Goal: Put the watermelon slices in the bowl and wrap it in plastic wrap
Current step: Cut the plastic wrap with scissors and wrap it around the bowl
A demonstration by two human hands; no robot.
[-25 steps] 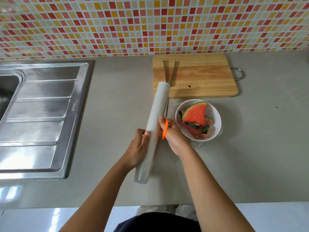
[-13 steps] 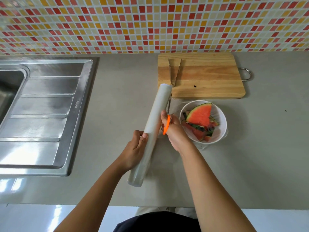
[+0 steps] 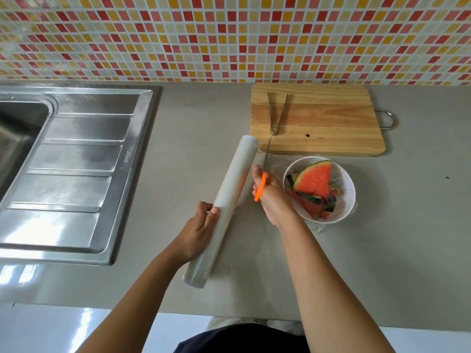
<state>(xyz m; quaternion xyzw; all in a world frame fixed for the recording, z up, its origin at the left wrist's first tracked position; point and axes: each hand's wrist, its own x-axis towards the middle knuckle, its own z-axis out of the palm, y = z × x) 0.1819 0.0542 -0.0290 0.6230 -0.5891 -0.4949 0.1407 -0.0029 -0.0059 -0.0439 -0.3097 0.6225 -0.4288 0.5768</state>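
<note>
**A:** At the tabletop (image 3: 382,250), our left hand (image 3: 201,230) curls round the lower half of the roll (image 3: 229,200) and holds it tilted. Our right hand (image 3: 270,197) is clenched in the orange scissors (image 3: 263,174), whose blades point away beside the roll's far end.

**B:** And the slices (image 3: 313,179)?

**A:** In the white bowl (image 3: 349,200), just right of the scissors. It sits in front of the board (image 3: 331,118) where the tongs (image 3: 276,113) lie. The wrap (image 3: 275,160) appears stretched from the roll across the bowl. We cannot tell whether the blades are parted.

**B:** How will the wrap handle, in our view?

**A:** Featherlight, limp and clingy, and likely to fold onto itself once cut. We would keep it taut and cut close to the roll. Then we would pinch the free edge at its corners and smooth it under the rim. The bowl looks light too, so we would steady it by its wall, not by the film
</note>
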